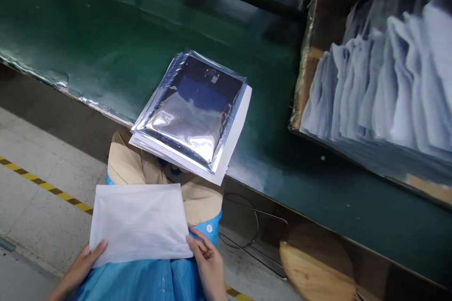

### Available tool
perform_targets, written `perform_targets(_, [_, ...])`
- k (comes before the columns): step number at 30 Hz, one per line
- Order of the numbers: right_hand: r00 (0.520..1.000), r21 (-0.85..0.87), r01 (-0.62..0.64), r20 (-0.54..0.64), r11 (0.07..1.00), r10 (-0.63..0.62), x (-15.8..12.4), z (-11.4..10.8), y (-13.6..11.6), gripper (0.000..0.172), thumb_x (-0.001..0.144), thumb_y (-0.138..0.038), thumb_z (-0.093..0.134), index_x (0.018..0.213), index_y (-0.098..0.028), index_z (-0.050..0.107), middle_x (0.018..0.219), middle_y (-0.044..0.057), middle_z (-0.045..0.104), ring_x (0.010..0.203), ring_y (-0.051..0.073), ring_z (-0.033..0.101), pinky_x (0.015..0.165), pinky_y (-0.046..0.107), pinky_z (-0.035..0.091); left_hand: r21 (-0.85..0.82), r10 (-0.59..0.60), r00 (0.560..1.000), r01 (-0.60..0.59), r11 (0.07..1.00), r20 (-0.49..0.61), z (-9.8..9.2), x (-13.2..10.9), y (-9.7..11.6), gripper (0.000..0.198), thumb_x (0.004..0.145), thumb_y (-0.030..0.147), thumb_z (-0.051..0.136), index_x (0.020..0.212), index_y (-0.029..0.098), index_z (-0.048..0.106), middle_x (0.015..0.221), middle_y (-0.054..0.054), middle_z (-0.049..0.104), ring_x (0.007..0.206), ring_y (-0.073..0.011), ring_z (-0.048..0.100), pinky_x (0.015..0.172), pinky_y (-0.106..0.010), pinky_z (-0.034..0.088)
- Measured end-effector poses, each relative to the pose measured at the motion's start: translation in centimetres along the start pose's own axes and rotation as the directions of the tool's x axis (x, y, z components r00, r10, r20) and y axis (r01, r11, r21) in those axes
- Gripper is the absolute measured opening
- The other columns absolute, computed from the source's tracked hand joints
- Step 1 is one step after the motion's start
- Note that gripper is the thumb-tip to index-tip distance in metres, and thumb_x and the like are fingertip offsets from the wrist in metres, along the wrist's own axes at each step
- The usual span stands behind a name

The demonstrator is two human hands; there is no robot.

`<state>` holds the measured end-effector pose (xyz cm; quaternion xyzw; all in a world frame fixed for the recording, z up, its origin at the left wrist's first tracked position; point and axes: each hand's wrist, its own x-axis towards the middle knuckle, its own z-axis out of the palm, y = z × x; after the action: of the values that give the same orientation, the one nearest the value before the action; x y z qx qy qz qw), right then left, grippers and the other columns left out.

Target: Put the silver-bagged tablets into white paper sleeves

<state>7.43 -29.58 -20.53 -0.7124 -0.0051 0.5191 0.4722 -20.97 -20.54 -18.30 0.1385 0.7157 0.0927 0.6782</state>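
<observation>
A flat white foam pouch [139,221] lies across my lap, held at its two lower corners. My left hand [86,261] pinches its left corner, thumb on top. At the right corner, my right hand [208,258] grips the edge between thumb and fingers. Beyond the pouch, a stack of clear-bagged dark flat panels [197,103] rests on the bench edge, partly overhanging toward my knees. White sheets or pouches [235,136] stick out from under that stack. Whether anything is inside the held pouch, I cannot tell.
The green bench [106,56] runs diagonally across the view. At right, an open cardboard box [305,84] holds several upright white foam pouches [384,84]. A round wooden stool [318,268] stands below the bench. Yellow-black tape [45,186] marks the floor at left.
</observation>
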Motion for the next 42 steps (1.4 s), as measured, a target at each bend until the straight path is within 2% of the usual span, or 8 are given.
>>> perform_targets(7, [0.916, -0.027, 0.041, 0.401, 0.999, -0.027, 0.7, 2.5, -4.1, 0.058, 0.066, -0.033, 0.077, 0.120, -0.022, 0.060, 0.124, 0.007, 0.063, 0.121, 0.026, 0.052, 0.104, 0.042, 0.037, -0.032, 0.218, 0.974, -0.216, 0.976, 0.055, -0.6, -1.5, 2.7, 0.071, 0.041, 0.043, 0.087, 0.104, 0.020, 0.065, 0.114, -0.011, 0.069, 0.116, -0.0334, 0.056, 0.101, -0.044, 0.042])
perform_targets(11, [0.928, 0.038, 0.044, 0.368, 0.998, -0.055, 1.7, 5.0, -4.3, 0.060, 0.062, -0.031, 0.080, 0.118, -0.022, 0.059, 0.115, 0.007, 0.068, 0.100, 0.024, 0.064, 0.081, 0.037, 0.054, 0.030, 0.357, 0.933, -0.356, 0.934, -0.040, -1.5, -1.8, 4.0, 0.076, 0.042, 0.038, 0.088, 0.111, 0.021, 0.061, 0.118, -0.010, 0.066, 0.115, -0.0330, 0.056, 0.099, -0.041, 0.044])
perform_targets(15, [0.964, 0.024, 0.048, 0.262, 0.999, -0.053, 3.4, 7.6, -2.8, 0.039, 0.056, -0.037, 0.082, 0.085, -0.015, 0.066, 0.047, -0.003, 0.064, 0.038, 0.014, 0.055, 0.039, 0.024, 0.045, 0.097, 0.373, 0.922, -0.364, 0.926, -0.105, -1.8, 0.2, 4.0, 0.051, 0.051, 0.034, 0.085, 0.095, 0.017, 0.065, 0.094, -0.008, 0.074, 0.088, -0.0259, 0.068, 0.080, -0.032, 0.054])
perform_targets(17, [0.968, 0.031, 0.062, 0.240, 0.998, -0.067, 3.9, 8.1, -2.3, 0.033, 0.058, -0.039, 0.081, 0.074, -0.015, 0.065, 0.041, -0.004, 0.060, 0.036, 0.013, 0.053, 0.041, 0.024, 0.045, 0.052, 0.327, 0.926, -0.323, 0.945, -0.188, -2.0, 1.6, 3.1, 0.039, 0.053, 0.031, 0.085, 0.083, 0.016, 0.066, 0.076, -0.004, 0.074, 0.069, -0.0210, 0.069, 0.069, -0.028, 0.056])
perform_targets(23, [0.977, 0.119, 0.049, 0.201, 0.992, -0.072, 4.4, 6.8, -2.6, 0.042, 0.063, -0.047, 0.076, 0.090, -0.017, 0.068, 0.087, 0.006, 0.074, 0.077, 0.020, 0.068, 0.069, 0.034, 0.057, -0.049, 0.247, 0.929, -0.271, 0.961, -0.276, -1.3, 3.8, 0.6, 0.020, 0.063, 0.025, 0.079, 0.071, 0.015, 0.063, 0.061, -0.004, 0.072, 0.062, -0.0173, 0.068, 0.064, -0.024, 0.055])
perform_targets(27, [0.988, 0.152, 0.018, 0.151, 0.988, -0.041, 5.1, 6.1, -1.8, 0.037, 0.057, -0.044, 0.081, 0.077, -0.016, 0.068, 0.067, 0.003, 0.072, 0.063, 0.019, 0.066, 0.063, 0.034, 0.057, -0.044, 0.268, 0.914, -0.294, 0.955, -0.304, -0.7, 4.6, 0.5, 0.020, 0.070, 0.030, 0.075, 0.072, 0.013, 0.063, 0.054, -0.001, 0.068, 0.051, -0.0136, 0.063, 0.055, -0.021, 0.051])
perform_targets(34, [0.990, 0.255, -0.020, 0.142, 0.967, -0.017, 4.1, 5.1, -1.0, 0.036, 0.059, -0.038, 0.081, 0.084, -0.019, 0.065, 0.075, 0.002, 0.072, 0.072, 0.017, 0.066, 0.072, 0.032, 0.054, 0.004, 0.218, 0.963, -0.221, 0.975, -0.159, -1.2, 4.2, -0.3, 0.028, 0.062, 0.032, 0.080, 0.075, 0.011, 0.067, 0.065, -0.009, 0.072, 0.062, -0.0192, 0.068, 0.064, -0.025, 0.054])
perform_targets(42, [0.963, 0.255, -0.019, 0.265, 0.967, -0.051, 3.7, 4.3, -1.6, 0.027, 0.064, -0.033, 0.077, 0.081, -0.017, 0.063, 0.065, -0.004, 0.061, 0.058, 0.009, 0.053, 0.059, 0.020, 0.043, -0.105, 0.431, 0.889, -0.449, 0.887, -0.157, -2.6, 7.6, 6.3, 0.054, 0.064, 0.060, 0.067, 0.098, 0.018, 0.061, 0.098, -0.008, 0.073, 0.091, -0.0246, 0.067, 0.070, -0.029, 0.055])
